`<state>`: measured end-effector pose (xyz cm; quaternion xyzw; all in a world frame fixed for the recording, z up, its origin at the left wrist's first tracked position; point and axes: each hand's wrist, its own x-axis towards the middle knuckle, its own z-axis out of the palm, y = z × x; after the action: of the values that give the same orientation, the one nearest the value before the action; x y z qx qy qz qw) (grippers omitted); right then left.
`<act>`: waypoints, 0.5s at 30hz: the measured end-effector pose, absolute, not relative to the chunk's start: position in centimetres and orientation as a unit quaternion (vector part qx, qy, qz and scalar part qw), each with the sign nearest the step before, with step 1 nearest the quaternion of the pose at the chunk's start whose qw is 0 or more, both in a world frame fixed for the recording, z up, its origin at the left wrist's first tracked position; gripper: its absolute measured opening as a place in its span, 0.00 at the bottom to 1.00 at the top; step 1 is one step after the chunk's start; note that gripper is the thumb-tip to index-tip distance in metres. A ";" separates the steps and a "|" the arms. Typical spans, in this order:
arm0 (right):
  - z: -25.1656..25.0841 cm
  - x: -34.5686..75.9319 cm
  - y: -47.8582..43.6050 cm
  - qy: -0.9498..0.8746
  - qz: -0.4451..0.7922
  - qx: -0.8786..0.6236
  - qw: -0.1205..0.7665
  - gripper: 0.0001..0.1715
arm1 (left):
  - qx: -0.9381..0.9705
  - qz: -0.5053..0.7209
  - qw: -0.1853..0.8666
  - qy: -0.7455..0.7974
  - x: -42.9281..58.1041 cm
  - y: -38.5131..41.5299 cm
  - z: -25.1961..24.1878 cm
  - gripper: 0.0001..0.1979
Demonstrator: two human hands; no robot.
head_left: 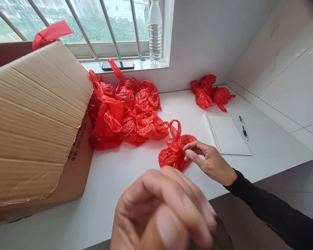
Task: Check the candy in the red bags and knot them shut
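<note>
A knotted red plastic bag (169,154) sits on the white table with its loop handle standing up. My right hand (214,161), in a black sleeve, reaches in from the right, thumb and fingers pinched together against the bag's right side. Large and blurred in the foreground, my left hand (156,211) is raised close to the camera with its fingers curled in and the thumb pressed to them. What it grips is hidden; a dark blurred shape (221,232) shows beside its fingertips.
Several more red bags (130,118) are heaped beside a cardboard box (36,121); others (211,92) lie by the back wall. A notepad (229,135) and a pen (243,127) rest at the right. On the windowsill are a phone (118,65) and a water bottle (155,34).
</note>
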<state>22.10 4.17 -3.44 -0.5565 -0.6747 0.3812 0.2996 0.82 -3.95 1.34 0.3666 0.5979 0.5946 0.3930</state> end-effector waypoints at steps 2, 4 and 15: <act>-3.4 22.9 5.0 -0.706 0.276 -0.576 0.306 0.09 | 0.395 0.616 0.462 0.501 1.1 -2.0 0.5 0.21; -3.9 23.6 5.9 -0.750 0.179 -0.567 0.288 0.11 | 0.438 0.614 0.456 0.472 1.9 -0.5 -1.5 0.13; -6.1 23.6 6.7 -0.789 0.185 -0.539 0.230 0.18 | 0.606 0.484 0.248 0.580 4.8 3.0 -10.8 0.06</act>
<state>23.58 6.70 -6.07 -0.5386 -0.7893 0.1849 0.2298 4.77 3.01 -10.76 0.6060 0.5801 0.4843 0.2483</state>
